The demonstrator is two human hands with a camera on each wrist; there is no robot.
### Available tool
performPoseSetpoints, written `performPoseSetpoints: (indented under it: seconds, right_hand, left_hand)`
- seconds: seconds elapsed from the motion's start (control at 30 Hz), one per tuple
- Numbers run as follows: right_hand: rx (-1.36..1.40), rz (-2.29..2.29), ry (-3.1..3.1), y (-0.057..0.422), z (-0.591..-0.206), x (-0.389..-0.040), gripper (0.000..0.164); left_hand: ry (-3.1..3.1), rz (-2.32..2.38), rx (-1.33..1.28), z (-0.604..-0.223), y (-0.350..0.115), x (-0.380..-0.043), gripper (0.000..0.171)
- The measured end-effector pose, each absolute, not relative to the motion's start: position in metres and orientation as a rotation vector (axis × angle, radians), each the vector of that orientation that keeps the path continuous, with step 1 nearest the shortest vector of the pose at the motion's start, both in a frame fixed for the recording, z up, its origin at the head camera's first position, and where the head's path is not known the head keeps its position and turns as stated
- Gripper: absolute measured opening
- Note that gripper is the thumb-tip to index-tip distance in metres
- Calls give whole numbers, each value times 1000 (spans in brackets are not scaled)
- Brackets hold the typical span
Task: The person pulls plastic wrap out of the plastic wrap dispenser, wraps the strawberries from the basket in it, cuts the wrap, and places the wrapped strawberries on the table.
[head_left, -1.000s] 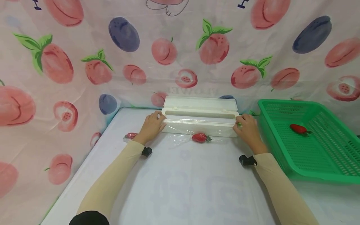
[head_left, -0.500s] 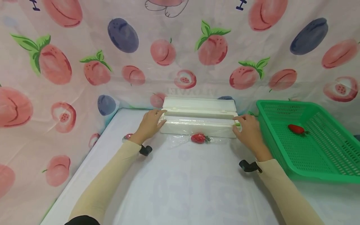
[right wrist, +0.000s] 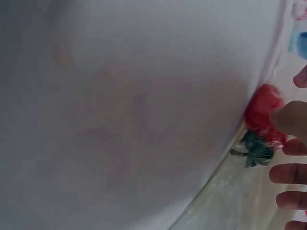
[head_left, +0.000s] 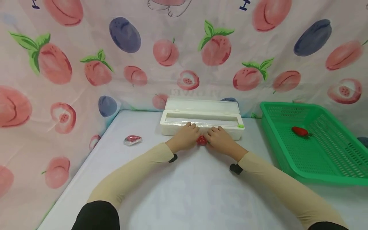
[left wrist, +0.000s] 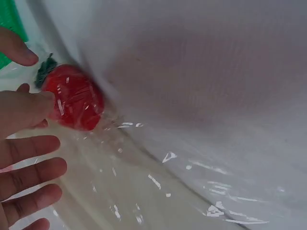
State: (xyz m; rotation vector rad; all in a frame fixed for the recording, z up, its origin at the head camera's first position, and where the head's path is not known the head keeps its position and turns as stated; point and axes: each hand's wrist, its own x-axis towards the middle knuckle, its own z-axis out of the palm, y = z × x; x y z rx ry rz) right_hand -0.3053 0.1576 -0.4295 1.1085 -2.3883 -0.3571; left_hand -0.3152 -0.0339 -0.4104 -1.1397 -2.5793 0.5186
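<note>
In the head view, a red strawberry [head_left: 202, 140] with green leaves lies against the front of a white cling film dispenser [head_left: 227, 131]. Clear film [left wrist: 163, 177] covers the strawberry and stretches along the dispenser's front. My left hand [head_left: 186, 138] is at the strawberry's left side, its thumb touching the fruit and its fingers spread in the left wrist view. From the right comes my right hand [head_left: 222, 141]; in the right wrist view its thumb [right wrist: 290, 117] is on the strawberry and the other fingers are apart. The head view hides most of the fruit between both hands.
The dispenser's lid [head_left: 202, 106] stands raised at the back, and a green slider [head_left: 240, 126] sits at its right end. A film-wrapped red fruit [head_left: 133, 140] lies at left. At right, a green basket [head_left: 283, 159] holds another red fruit [head_left: 300, 131].
Both hands have left the dispenser's ends and come inward to the strawberry at its front middle. The wrapped fruit at left is now uncovered by the left arm.
</note>
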Motion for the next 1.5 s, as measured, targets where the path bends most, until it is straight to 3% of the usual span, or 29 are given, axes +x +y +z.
performPoseSetpoints:
  seconds: [0.2, 0.43, 1.5]
  right_hand:
    - [1112, -372, -2345, 155, -440, -315, 29]
    - [1104, -338, -2402, 153, -439, -312, 36]
    - [1233, -126, -2674, 164, -435, -252, 32]
  left_hand:
    - [-2574, 554, -1165, -420, -25, -320, 32]
    - [-2556, 571, -1148, -424, -24, -319, 28]
    - [-2762, 251, -1325, -428, -45, -264, 29]
